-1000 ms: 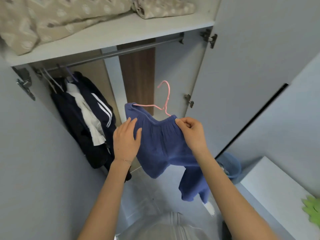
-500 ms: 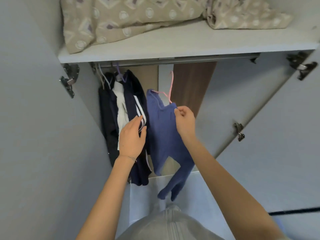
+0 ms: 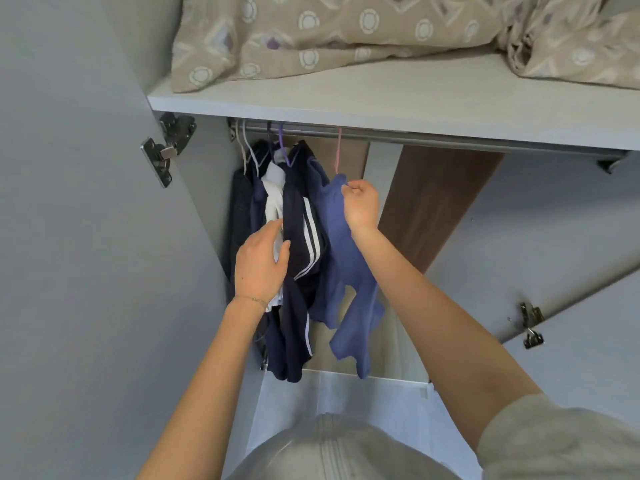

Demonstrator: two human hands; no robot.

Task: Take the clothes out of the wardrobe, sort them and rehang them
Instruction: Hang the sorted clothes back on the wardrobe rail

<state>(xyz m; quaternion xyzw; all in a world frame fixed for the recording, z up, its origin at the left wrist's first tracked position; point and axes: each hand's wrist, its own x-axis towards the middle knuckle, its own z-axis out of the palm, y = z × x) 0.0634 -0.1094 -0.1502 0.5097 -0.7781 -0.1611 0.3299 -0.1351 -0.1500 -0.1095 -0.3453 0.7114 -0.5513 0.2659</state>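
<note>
Whereas 1 s prior the blue garment was held clear, its pink hanger appeared hooked on the rail. R hand pinched its top edge; L hand, fingers loose, pressed the dark clothes aside. Rehang approx. done.

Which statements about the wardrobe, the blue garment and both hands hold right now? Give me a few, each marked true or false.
1. The blue garment hangs from a pink hanger. True.
2. The right hand is open and clear of the blue garment. False: it pinches the garment's top edge just below the hanger.
3. The left hand touches the hanging clothes with relaxed fingers. True.
4. The shelf holds folded jeans. False: patterned beige bedding lies on it.
5. The dark striped jacket hangs to the right of the blue garment. False: it hangs to its left.
</note>
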